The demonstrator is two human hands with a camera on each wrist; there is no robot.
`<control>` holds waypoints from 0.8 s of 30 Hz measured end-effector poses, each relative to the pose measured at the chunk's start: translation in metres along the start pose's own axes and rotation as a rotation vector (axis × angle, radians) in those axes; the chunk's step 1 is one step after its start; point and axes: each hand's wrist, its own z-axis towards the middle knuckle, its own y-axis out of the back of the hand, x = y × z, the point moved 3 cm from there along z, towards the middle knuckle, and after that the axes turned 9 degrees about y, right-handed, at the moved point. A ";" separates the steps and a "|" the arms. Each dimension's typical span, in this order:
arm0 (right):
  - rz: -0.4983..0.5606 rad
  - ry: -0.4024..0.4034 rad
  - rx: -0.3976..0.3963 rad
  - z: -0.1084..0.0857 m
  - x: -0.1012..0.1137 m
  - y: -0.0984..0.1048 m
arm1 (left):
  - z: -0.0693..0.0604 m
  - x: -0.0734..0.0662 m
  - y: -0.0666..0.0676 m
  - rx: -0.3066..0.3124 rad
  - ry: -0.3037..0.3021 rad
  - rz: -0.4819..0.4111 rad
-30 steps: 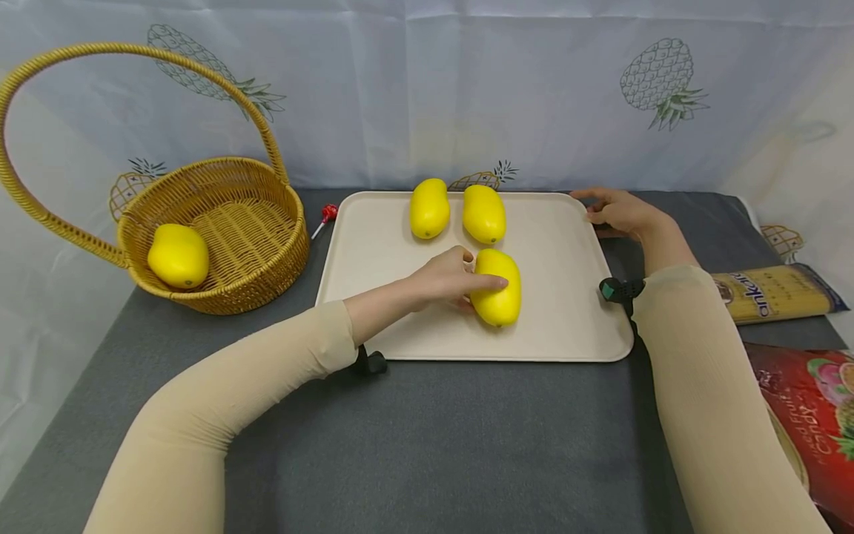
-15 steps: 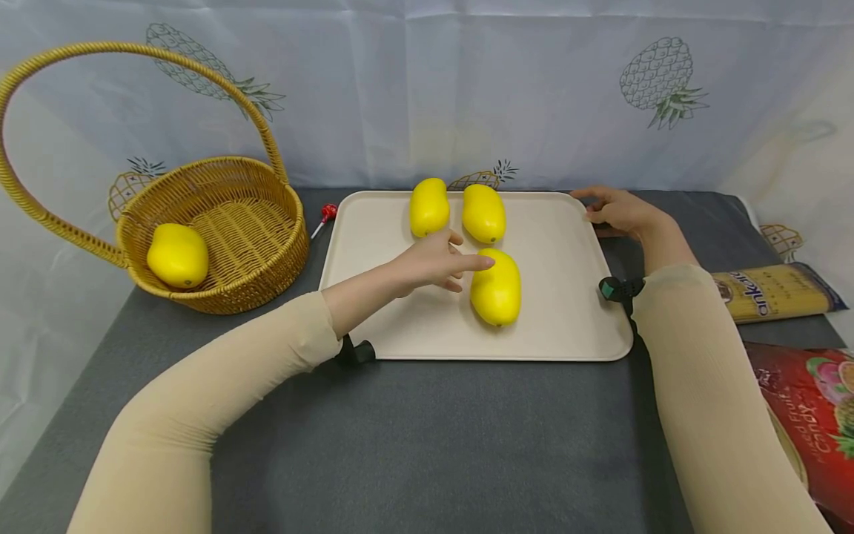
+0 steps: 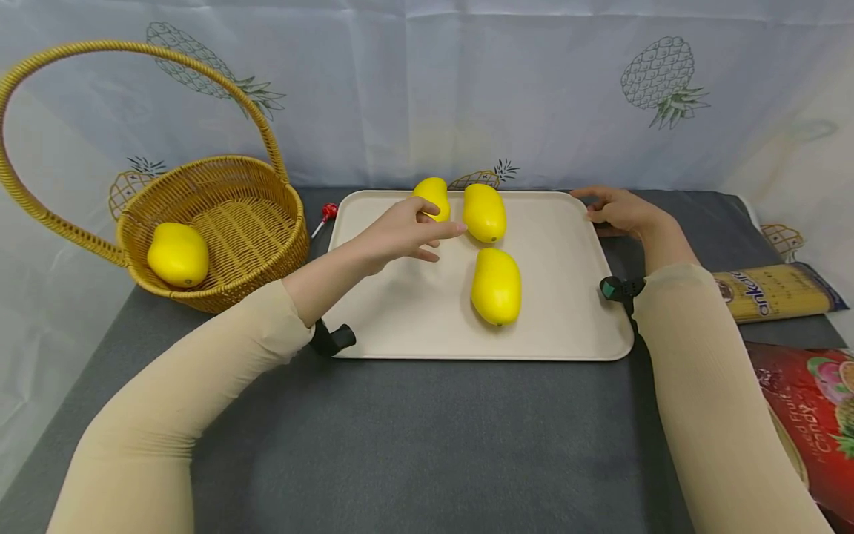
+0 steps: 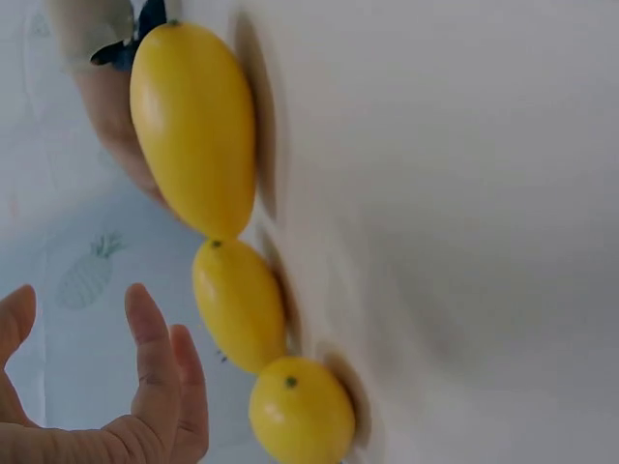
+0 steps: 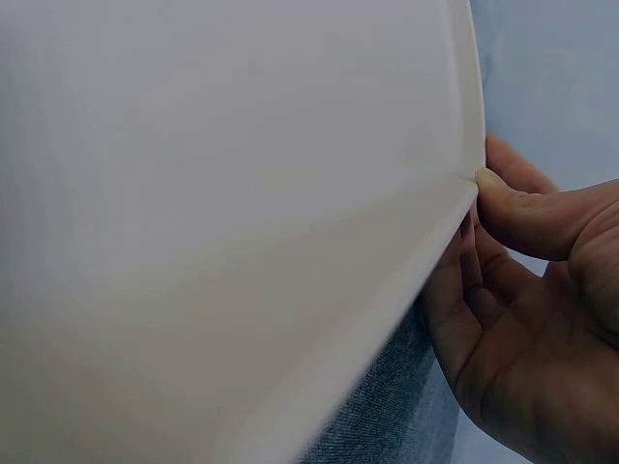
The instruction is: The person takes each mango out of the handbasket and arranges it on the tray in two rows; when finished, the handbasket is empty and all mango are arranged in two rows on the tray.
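Hovering over the left half of the tray [image 3: 560,311], the left hand [image 3: 403,230] is holding nothing; its fingers [image 4: 150,358] are standing released and slightly bent, with the thumb well apart from them. The left arm [image 3: 140,423] is slanting up from the lower-left corner of the frame. In the head view the hand is partly covering the upper-left mango [image 3: 437,191], while the left wrist view is showing a gap between the fingers and all visible fruit. The right arm [image 3: 714,400] is slanting up from the lower right, and the right hand [image 3: 620,211] is grasping the tray's upper-right corner, thumb pressing on the rim, other fingers curling on its outer side. Mangoes are numbering four: three are lying on the tray, a second mango [image 3: 485,213] just right of the first and a third mango [image 3: 497,288] right of frame centre; the fourth mango [image 3: 178,255] is lying inside one wicker basket [image 3: 243,230] at left. One lollipop [image 3: 327,213] is lying between basket and tray. One yellow packet [image 3: 780,294] and, below it, one red candy bag [image 3: 810,423] are occupying the right edge. One grey table [image 3: 427,445] is supporting everything.
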 end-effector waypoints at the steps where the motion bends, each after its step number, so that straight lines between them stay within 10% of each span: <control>1: 0.000 0.001 -0.001 0.000 0.000 0.000 | -0.001 -0.001 0.003 -0.008 -0.004 -0.005; 24: -0.019 0.009 0.005 0.002 -0.002 0.002 | -0.042 -0.001 0.093 -0.193 -0.072 -0.043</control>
